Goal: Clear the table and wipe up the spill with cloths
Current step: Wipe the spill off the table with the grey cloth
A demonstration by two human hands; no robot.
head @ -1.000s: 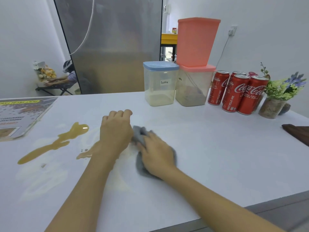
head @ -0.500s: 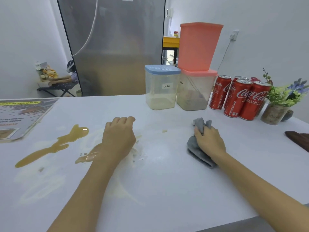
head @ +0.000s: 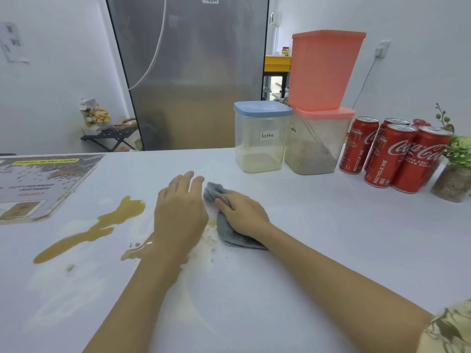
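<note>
i see my right hand (head: 243, 216) clenched on the grey cloth (head: 230, 235), pressing it to the white table (head: 331, 250) just right of the brown spill (head: 94, 230). my left hand (head: 179, 212) rests released between spill and cloth, wrist in the spill's edge.

Looking forward and down from head height through a single wide-angle camera, sitting close over a white rectangular tabletop (head: 331, 250). Facing across the table toward a tall grey metal panel (head: 188, 72) and white walls beyond. Showing both bare forearms reaching in from the bottom edge, the left hand (head: 179, 212) and right hand (head: 243, 215) sitting near the middle of the frame. Bending straight lines at the edges, as wide lenses do. Offering no second view for comparison.
</note>
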